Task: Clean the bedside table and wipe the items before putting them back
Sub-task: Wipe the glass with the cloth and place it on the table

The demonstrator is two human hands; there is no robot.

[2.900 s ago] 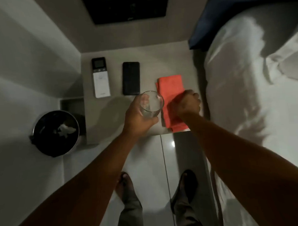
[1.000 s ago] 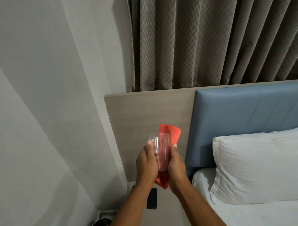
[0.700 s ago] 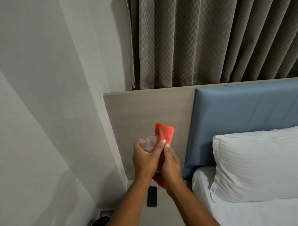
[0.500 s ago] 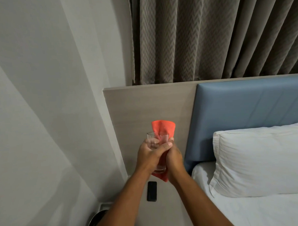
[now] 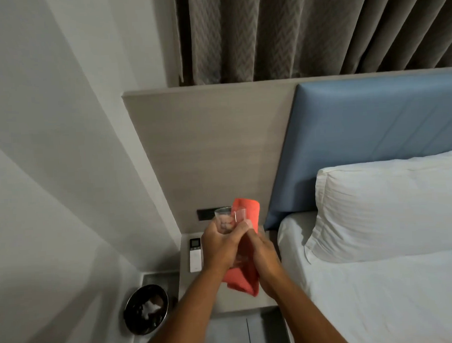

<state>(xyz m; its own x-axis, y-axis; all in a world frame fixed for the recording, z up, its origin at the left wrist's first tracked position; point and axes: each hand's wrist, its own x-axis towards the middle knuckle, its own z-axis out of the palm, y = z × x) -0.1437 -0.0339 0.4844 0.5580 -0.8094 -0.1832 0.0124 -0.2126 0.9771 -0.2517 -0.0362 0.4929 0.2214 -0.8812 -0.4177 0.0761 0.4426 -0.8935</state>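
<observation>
I hold a clear drinking glass (image 5: pixel 225 218) upright above the bedside table (image 5: pixel 186 279), gripped in my left hand (image 5: pixel 220 246). My right hand (image 5: pixel 262 250) presses a red cloth (image 5: pixel 246 274) against the glass's right side; the cloth sticks up behind the rim and hangs below both hands. A white remote control (image 5: pixel 195 255) lies on the table's back left part. My arms hide the phone and much of the tabletop.
A black waste bin (image 5: pixel 146 309) with crumpled paper stands on the floor left of the table. The bed (image 5: pixel 380 294) with a white pillow (image 5: pixel 392 205) borders the table on the right. A dark socket panel (image 5: pixel 204 214) sits in the wooden headboard wall.
Between the earliest frame and now both hands lifted the glass and cloth off the table. My view has tilted downward in the last half second, bringing the remote, table and bin into sight.
</observation>
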